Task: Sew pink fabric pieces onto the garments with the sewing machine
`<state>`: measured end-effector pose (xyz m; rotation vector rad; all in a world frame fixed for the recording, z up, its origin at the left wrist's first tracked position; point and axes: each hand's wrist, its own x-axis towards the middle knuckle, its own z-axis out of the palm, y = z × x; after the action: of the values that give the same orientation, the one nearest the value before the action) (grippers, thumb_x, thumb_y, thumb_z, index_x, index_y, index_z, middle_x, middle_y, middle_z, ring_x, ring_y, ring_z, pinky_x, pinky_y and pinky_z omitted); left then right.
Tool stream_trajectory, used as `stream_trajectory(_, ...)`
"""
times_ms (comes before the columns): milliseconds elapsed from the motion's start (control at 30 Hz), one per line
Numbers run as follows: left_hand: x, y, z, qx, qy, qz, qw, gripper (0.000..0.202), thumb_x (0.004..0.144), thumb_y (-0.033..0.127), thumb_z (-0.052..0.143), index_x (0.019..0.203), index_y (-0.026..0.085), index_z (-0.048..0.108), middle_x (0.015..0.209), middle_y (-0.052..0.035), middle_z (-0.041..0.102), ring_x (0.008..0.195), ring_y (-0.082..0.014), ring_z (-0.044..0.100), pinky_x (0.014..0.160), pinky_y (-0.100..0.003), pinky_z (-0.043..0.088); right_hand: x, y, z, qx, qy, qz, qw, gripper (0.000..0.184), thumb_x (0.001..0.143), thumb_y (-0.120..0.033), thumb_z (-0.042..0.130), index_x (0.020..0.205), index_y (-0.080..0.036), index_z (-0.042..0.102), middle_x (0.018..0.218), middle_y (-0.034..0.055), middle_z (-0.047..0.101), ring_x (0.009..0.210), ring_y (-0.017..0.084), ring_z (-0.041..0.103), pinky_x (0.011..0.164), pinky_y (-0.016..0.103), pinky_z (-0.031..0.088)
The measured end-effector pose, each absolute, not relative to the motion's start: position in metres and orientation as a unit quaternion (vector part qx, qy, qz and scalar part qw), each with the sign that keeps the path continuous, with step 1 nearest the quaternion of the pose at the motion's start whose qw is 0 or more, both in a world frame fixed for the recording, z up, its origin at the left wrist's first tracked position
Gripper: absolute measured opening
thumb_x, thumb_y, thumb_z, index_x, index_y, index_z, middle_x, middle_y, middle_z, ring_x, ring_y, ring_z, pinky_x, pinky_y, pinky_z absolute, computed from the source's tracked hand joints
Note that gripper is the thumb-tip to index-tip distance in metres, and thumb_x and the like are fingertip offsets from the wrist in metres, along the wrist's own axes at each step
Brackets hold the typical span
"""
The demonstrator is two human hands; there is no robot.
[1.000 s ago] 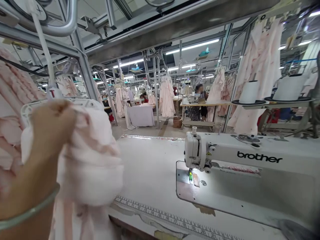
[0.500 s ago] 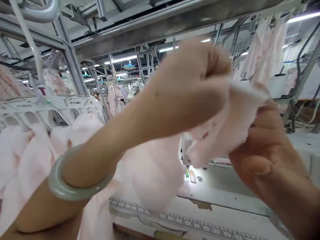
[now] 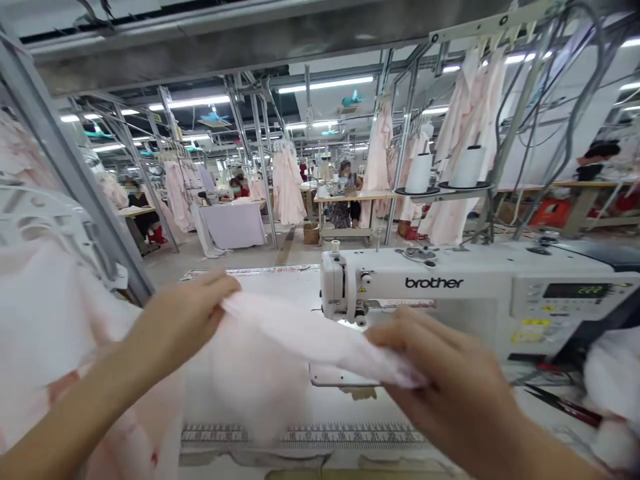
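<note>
Between my two hands a pale pink piece of fabric (image 3: 300, 327) is stretched over the front of the sewing table. My left hand (image 3: 193, 310) pinches its left end, and a blurred fold hangs down below. My right hand (image 3: 435, 373) has its fingers closed on the right end, close in front of the needle area. Behind the fabric stands a white Brother sewing machine (image 3: 470, 267); the cloth partly hides its bed, and the needle cannot be made out.
Pale garments (image 3: 45, 333) hang on a white hanger rail at left. Scissors (image 3: 565, 403) lie at right beside bunched white cloth (image 3: 615, 380). A printed ruler tape (image 3: 350, 433) runs along the table front. Thread cones (image 3: 420, 172) stand behind the machine. Several people work at tables farther back.
My view has swung right and the machine is now in sight. Both hands have come down from a raised position and spread apart, with the fabric drawn out between them.
</note>
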<state>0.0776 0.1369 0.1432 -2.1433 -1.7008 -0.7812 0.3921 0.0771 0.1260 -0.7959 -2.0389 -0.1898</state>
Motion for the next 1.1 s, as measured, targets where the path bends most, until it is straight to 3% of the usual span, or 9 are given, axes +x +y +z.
stream_trajectory(133, 0.058, 0.137, 0.117, -0.726, -0.559, -0.249, 0.314, 0.035, 0.085, 0.025, 0.039, 0.103, 0.027, 0.069, 0.107, -0.0036, 0.070, 0.084, -0.0245, 0.066, 0.065, -0.032, 0.045, 0.363, 0.068, 0.083, -0.234, -0.861, -0.231, 0.388, 0.016, 0.100, -0.020, 0.045, 0.106, -0.016, 0.059, 0.064, -0.0007, 0.057, 0.056, 0.014, 0.052, 0.057, 0.026, 0.046)
stream_trajectory(233, 0.044, 0.145, 0.066, -0.811, -0.538, -0.143, 0.178, 0.040, 0.077, 0.011, 0.039, 0.095, 0.025, 0.071, 0.104, -0.0057, 0.071, 0.086, -0.0228, 0.065, 0.076, -0.034, 0.048, 0.348, 0.078, 0.024, -0.175, -0.909, -0.184, 0.331, 0.010, 0.096, -0.013, 0.054, 0.097, -0.018, 0.061, 0.064, -0.0061, 0.060, 0.057, 0.013, 0.053, 0.068, 0.028, 0.050)
stream_trajectory(300, 0.038, 0.152, 0.033, -0.848, -0.521, -0.083, 0.041, 0.044, 0.073, 0.003, 0.037, 0.088, 0.025, 0.072, 0.103, -0.0048, 0.071, 0.090, -0.0210, 0.065, 0.082, -0.033, 0.049, 0.353, 0.088, -0.004, -0.083, -0.965, -0.052, 0.241, 0.010, 0.099, -0.014, 0.053, 0.102, -0.015, 0.062, 0.095, -0.0027, 0.070, 0.089, 0.012, 0.063, 0.099, 0.030, 0.045)
stream_trajectory(367, 0.041, 0.161, 0.014, -0.857, -0.508, -0.084, -0.039, 0.043, 0.073, 0.001, 0.036, 0.084, 0.024, 0.071, 0.103, -0.0043, 0.071, 0.097, -0.0209, 0.064, 0.087, -0.034, 0.049, 0.369, 0.099, -0.011, -0.076, -0.977, 0.105, 0.171, 0.014, 0.100, -0.019, 0.054, 0.110, -0.015, 0.062, 0.113, 0.0002, 0.068, 0.111, 0.013, 0.059, 0.111, 0.030, 0.034)
stream_trajectory(500, 0.076, 0.192, 0.008, -0.857, -0.477, -0.173, -0.085, 0.039, 0.079, 0.005, 0.036, 0.092, 0.023, 0.069, 0.109, -0.0040, 0.070, 0.108, -0.0219, 0.061, 0.095, -0.036, 0.048, 0.405, 0.128, 0.010, -0.161, -0.919, 0.288, 0.217, 0.026, 0.094, -0.034, 0.063, 0.110, -0.015, 0.069, 0.109, 0.0071, 0.070, 0.103, 0.017, 0.063, 0.094, 0.025, 0.045)
stream_trajectory(667, 0.140, 0.263, -0.011, -0.843, -0.492, -0.196, -0.092, 0.038, 0.089, 0.011, 0.034, 0.103, 0.018, 0.069, 0.111, -0.0071, 0.071, 0.105, -0.0202, 0.065, 0.094, -0.035, 0.051, 0.417, 0.171, 0.009, -0.228, -0.903, 0.281, 0.233, 0.023, 0.092, -0.033, 0.064, 0.106, -0.017, 0.072, 0.097, 0.0073, 0.073, 0.089, 0.018, 0.066, 0.082, 0.028, 0.047)
stream_trajectory(800, 0.153, 0.280, -0.040, -0.842, -0.496, -0.192, -0.083, 0.037, 0.096, 0.018, 0.036, 0.120, 0.013, 0.063, 0.130, -0.0135, 0.062, 0.122, -0.0242, 0.057, 0.105, -0.043, 0.045, 0.416, 0.185, -0.015, -0.210, -0.889, 0.308, 0.267, 0.027, 0.094, -0.036, 0.059, 0.095, -0.013, 0.074, 0.084, 0.0067, 0.072, 0.074, 0.016, 0.064, 0.070, 0.025, 0.046)
stream_trajectory(900, 0.143, 0.250, -0.048, -0.867, -0.459, -0.168, -0.097, 0.039, 0.099, 0.030, 0.039, 0.132, 0.019, 0.056, 0.140, -0.0095, 0.055, 0.132, -0.0222, 0.049, 0.112, -0.043, 0.041, 0.418, 0.180, -0.026, -0.213, -0.871, 0.338, 0.286, 0.034, 0.096, -0.040, 0.057, 0.081, -0.013, 0.072, 0.069, 0.0038, 0.067, 0.061, 0.012, 0.058, 0.060, 0.022, 0.043)
stream_trajectory(1100, 0.136, 0.176, -0.044, -0.931, -0.336, -0.108, -0.094, 0.045, 0.099, 0.026, 0.044, 0.143, 0.032, 0.043, 0.150, 0.0004, 0.045, 0.137, -0.0175, 0.043, 0.112, -0.037, 0.043, 0.420, 0.171, -0.023, -0.218, -0.886, 0.255, 0.319, 0.027, 0.101, -0.033, 0.050, 0.112, -0.014, 0.066, 0.108, 0.0104, 0.067, 0.096, 0.017, 0.062, 0.087, 0.027, 0.047)
